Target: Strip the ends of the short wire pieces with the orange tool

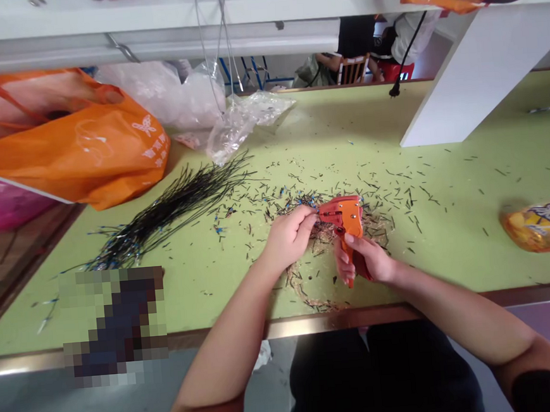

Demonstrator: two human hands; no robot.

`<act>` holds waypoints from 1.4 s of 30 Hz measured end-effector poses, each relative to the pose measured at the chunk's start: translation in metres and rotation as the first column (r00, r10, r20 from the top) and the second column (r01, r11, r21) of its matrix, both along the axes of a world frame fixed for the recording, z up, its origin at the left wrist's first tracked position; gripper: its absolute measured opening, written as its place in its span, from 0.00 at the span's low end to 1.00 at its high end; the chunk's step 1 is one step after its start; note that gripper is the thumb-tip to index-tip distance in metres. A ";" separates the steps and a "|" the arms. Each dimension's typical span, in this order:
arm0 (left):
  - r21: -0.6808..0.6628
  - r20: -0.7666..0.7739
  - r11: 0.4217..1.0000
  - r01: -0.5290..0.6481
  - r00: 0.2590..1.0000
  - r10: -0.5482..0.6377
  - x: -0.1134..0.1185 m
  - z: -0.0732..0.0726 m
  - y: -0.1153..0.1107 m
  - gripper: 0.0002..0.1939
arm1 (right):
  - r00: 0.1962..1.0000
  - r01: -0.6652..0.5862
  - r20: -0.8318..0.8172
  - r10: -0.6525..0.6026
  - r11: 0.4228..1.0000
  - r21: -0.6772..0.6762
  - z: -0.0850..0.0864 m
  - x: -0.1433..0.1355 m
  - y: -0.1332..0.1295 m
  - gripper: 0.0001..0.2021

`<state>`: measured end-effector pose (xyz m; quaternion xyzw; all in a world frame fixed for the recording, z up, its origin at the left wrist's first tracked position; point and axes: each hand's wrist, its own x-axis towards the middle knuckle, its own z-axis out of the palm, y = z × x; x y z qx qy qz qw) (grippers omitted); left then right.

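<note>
My right hand (367,259) is wrapped around the handles of an orange and red wire stripper (351,216), whose jaws point left. At those jaws, my left hand (293,233) is closed in a pinch on what looks like a thin wire, mostly hidden by the fingers. Short black wire offcuts (376,226) and blue bits lie scattered under and around both hands. To the left rests a long bundle of black wires (174,204), with blue and bare metal ends toward its lower left.
An orange bag (75,145) and clear plastic bags (244,119) lie at the back left. A yellow package (546,226) stands at the right. A white upright panel (465,83) and overhead shelf bound the green table (459,242). A plug (394,89) hangs behind; people sit beyond.
</note>
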<state>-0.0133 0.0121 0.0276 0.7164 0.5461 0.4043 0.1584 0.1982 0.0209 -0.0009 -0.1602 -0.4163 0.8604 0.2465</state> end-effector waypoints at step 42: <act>0.267 -0.066 0.961 -0.075 0.993 0.095 -0.004 -0.013 0.008 0.15 | 0.981 -0.155 -0.123 0.147 0.986 -0.063 0.005 0.012 0.019 0.25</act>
